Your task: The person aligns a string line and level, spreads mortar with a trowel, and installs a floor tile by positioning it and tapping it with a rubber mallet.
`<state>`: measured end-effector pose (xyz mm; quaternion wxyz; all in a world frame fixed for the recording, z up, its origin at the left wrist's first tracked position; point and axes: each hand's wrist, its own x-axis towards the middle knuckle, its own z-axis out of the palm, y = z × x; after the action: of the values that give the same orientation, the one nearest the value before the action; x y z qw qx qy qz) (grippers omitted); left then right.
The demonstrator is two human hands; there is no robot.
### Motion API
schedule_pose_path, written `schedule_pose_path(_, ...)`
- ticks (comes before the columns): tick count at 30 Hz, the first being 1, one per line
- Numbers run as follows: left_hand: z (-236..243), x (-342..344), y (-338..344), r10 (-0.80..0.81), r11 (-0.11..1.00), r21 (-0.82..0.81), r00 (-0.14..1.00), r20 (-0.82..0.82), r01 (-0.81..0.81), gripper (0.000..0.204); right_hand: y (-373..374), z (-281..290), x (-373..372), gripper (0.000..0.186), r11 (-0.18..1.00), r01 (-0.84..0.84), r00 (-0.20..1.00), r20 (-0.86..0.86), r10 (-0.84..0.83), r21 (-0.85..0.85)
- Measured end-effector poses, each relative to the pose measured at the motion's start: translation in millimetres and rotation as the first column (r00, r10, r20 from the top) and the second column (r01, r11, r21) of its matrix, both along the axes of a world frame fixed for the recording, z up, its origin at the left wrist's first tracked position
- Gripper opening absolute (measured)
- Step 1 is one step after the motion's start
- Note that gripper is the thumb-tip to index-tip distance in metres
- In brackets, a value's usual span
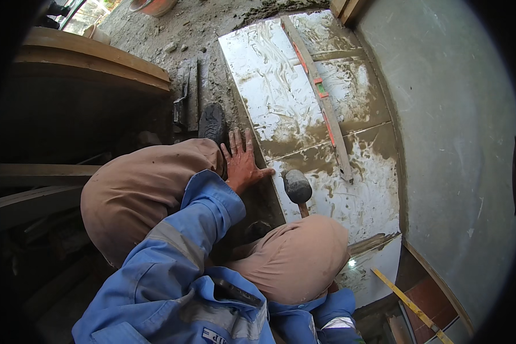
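My left hand (242, 163) has its fingers spread, pressed down at the left edge of the white floor tiles (272, 86), its thumb reaching the tile rim. It holds nothing. Beside it, a rubber mallet (297, 187) with a black head shows over the tiles. The mallet's wooden handle runs down behind my right knee. Most of my right hand (333, 286) is hidden by that knee, with only a sliver of skin near the blue sleeve, so its grip cannot be seen. A mortar-stained spirit level (320, 92) lies lengthwise on the muddy, smeared tiles.
A grey wall (447, 137) borders the tiles on the right. At lower right lies a yellow measuring stick (410, 304). A trowel-like tool (181, 106) rests by my shoe (212, 122). Wooden boards (92, 57) stand at left, and an orange basin (153, 6) sits at the back.
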<state>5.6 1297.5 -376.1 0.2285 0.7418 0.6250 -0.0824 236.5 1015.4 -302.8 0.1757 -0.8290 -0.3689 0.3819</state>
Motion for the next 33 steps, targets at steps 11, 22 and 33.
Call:
schedule_pose_path(11,5.4,5.2,6.3,-0.033,0.997,-0.065,0.999,-0.002,0.033,0.151,-56.5,31.6,30.7,0.044,0.998,0.018,0.998,0.059,-0.014,-0.062)
schedule_pose_path(22,10.7,7.3,8.8,-0.039,0.998,-0.04,0.999,0.011,0.04,0.149,-104.7,63.9,53.0,0.043,0.99,0.054,0.992,0.124,-0.038,-0.132)
schedule_pose_path(33,9.4,-14.2,10.8,-0.067,0.998,-0.021,0.998,0.002,0.067,0.139,-86.3,49.8,57.7,0.042,0.993,0.036,0.992,0.123,-0.022,-0.108)
